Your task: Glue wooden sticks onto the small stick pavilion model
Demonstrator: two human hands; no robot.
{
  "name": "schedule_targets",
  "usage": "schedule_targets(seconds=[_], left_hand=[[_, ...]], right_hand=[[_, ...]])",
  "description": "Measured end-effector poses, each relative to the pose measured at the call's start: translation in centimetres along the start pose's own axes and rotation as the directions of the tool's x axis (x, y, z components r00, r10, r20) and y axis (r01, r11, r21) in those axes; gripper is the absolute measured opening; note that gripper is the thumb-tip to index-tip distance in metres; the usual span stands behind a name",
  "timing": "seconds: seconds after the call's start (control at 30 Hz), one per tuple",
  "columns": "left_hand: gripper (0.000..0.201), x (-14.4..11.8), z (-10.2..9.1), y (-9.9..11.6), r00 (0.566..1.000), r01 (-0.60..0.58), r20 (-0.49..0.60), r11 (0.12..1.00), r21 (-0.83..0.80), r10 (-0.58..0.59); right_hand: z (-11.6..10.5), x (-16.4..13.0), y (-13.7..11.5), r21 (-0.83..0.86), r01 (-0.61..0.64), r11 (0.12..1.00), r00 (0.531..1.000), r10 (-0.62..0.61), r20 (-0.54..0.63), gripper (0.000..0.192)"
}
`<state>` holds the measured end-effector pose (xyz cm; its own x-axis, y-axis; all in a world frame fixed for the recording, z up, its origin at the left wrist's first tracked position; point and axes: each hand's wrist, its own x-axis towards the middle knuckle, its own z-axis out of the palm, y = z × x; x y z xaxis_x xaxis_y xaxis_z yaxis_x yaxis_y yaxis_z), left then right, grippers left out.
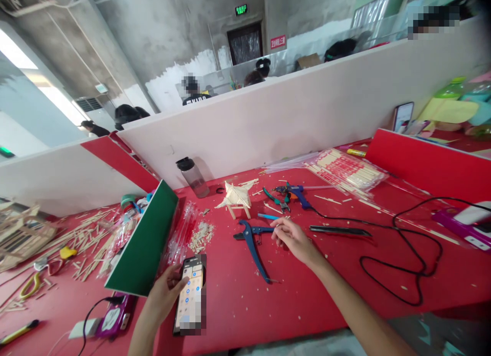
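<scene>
On a red worktable (268, 305) strewn with wood splinters, the right hand (293, 238) reaches forward with fingers loosely curled and gripping nothing, its fingertips just beside the blue-handled cutting pliers (251, 238). That tool lies to the hand's left, its long axis running from the jaws near the fingers back toward the person, so the right hand is much the nearer. The left hand (164, 289) is wrapped around a smartphone (190, 294) resting on the table, thumb on its lit screen; the text there is too small to read. Beyond the pliers stand a small stick-built model (236, 197) and a blue glue gun (295, 194). High on the far wall, a green exit sign (241, 9) glows, its lettering illegible.
</scene>
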<state>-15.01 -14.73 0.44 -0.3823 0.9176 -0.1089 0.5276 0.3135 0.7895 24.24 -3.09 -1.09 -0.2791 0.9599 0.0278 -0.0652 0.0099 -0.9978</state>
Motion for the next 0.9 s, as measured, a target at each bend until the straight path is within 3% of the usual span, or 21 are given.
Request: schedule_targets(seconds=[0.17, 0.37, 0.67, 0.9], left_hand=[[0.060, 0.0, -0.2, -0.4, 0.999, -0.033, 0.020, 0.999, 0.012, 0.033], [0.042, 0.6, -0.3, -1.7, 0.994, -0.042, -0.096, 0.983, 0.177, 0.060], [0.059, -1.1, -0.2, 0.0, 0.998, -0.022, -0.059, 0.999, -0.049, 0.019], [0.055, -0.7, 0.3, 0.2, 0.998, 0.002, -0.057, 0.998, -0.069, -0.005]], right_hand=[[0.0, 0.1, 0.1, 0.010, 0.005, 1.000, 1.000, -0.005, 0.001, 0.038], [0.0, 0.1, 0.0, 0.002, -0.008, 1.000, 1.000, 0.008, -0.009, 0.042], [0.1, 0.2, 0.2, 0.002, -0.004, 1.000, 1.000, 0.004, -0.001, 0.038], [0.0, 0.0, 0.1, -0.002, -0.012, 1.000, 1.000, 0.012, -0.001, 0.039]])
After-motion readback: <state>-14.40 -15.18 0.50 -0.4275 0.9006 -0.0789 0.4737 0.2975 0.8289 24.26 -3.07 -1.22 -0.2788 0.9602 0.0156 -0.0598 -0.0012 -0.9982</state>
